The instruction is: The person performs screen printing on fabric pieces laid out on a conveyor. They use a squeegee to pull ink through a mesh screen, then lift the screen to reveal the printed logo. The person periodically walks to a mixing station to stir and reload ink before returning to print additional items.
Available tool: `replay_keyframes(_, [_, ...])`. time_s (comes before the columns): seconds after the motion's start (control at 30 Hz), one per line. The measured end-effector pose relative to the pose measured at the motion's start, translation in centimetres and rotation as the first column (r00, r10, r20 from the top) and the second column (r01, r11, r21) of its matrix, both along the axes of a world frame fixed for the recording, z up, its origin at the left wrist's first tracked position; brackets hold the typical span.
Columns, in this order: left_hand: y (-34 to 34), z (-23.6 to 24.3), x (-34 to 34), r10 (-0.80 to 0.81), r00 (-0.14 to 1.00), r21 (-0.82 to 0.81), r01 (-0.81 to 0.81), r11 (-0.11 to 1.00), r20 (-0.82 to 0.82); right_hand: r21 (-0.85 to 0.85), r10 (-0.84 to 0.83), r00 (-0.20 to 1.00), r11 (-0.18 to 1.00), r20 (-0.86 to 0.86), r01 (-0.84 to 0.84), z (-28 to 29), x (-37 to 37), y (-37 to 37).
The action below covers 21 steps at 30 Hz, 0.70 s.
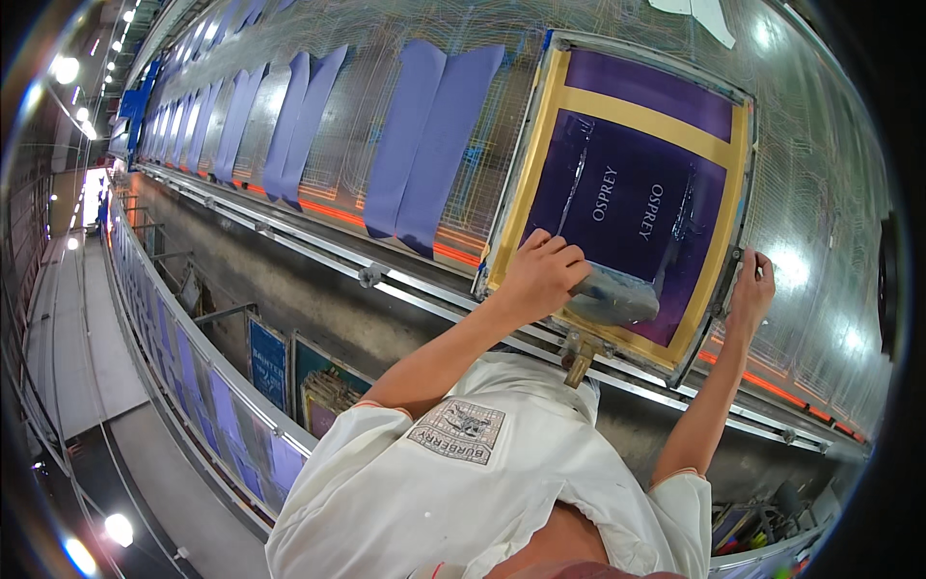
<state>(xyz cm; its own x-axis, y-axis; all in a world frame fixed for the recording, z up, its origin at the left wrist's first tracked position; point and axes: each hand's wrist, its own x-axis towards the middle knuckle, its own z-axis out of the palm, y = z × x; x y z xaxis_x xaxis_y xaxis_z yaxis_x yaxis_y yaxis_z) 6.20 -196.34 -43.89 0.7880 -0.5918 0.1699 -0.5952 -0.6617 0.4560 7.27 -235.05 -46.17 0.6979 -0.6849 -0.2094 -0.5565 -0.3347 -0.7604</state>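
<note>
A screen-printing frame [737, 135] with yellow tape borders and a dark purple mesh [617, 164] bearing pale lettering lies on the long printing table. My left hand [545, 270] grips a grey squeegee [622, 294] at its left end, down at the near part of the mesh, beside streaks of clear ink or paste. My right hand [752, 289] has its fingers curled on the outer right edge of the frame, by a small metal fitting. A brass-coloured bracket [579, 362] sits at the frame's near edge.
Rows of lilac fabric pieces [415, 135] lie leftward along the table [521, 68]. A metal rail [434, 304] runs along its near side. Below stand stored screens [265, 362]; another long table with lilac pieces [222, 405] curves away at left. A white piece [694, 14] lies at the top.
</note>
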Motion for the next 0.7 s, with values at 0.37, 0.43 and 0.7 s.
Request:
replay_keyframes(0.37, [23.0, 2.7, 5.0, 0.146, 0.989, 0.150, -0.140, 0.979, -0.033, 0.054, 0.111, 0.940, 0.989, 0.323, -0.136, -3.4, 5.2, 27.8])
replay_keyframes(0.43, [27.0, 2.3, 6.3, 0.142, 0.989, 0.139, -0.135, 0.981, -0.045, 0.050, 0.112, 0.965, 0.991, 0.235, -0.127, -3.8, 6.4, 32.0])
replay_keyframes(0.7, [30.8, 1.9, 8.4, 0.079, 0.994, 0.180, -0.064, 0.982, -0.080, 0.083, 0.030, 0.965, 0.995, 0.259, -0.053, -3.4, 7.8, 36.6])
